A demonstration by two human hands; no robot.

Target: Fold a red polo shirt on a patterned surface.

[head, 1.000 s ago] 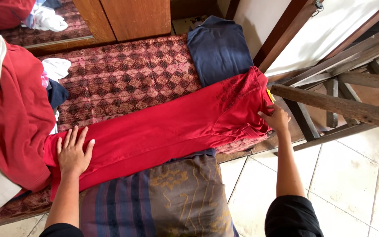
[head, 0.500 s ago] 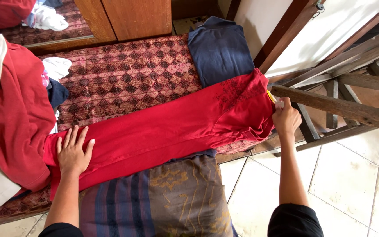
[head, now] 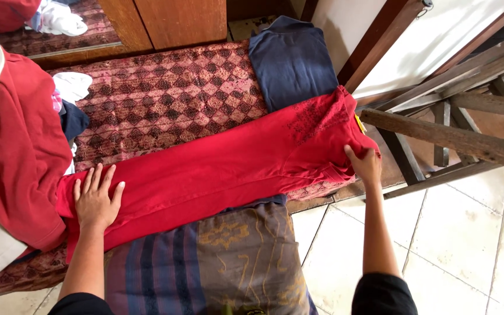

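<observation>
A long red garment (head: 223, 166) lies folded lengthwise across a dark red patterned mattress (head: 164, 102). My left hand (head: 96, 199) rests flat on its left end, fingers spread. At the right end my right hand (head: 364, 164) pinches the cloth's edge, thumb on top, by the mattress edge. A small yellow tag (head: 360, 123) shows at that end.
A folded navy shirt (head: 291, 61) lies behind the red garment. A pile of red and white clothes (head: 13, 134) sits at the left. A striped, patterned cloth (head: 205, 262) covers my lap. A wooden frame (head: 450, 134) stands to the right over a tiled floor (head: 468, 245).
My right hand went up to the tagged corner of the red garment, then came back down to its near right edge. The left hand stayed put.
</observation>
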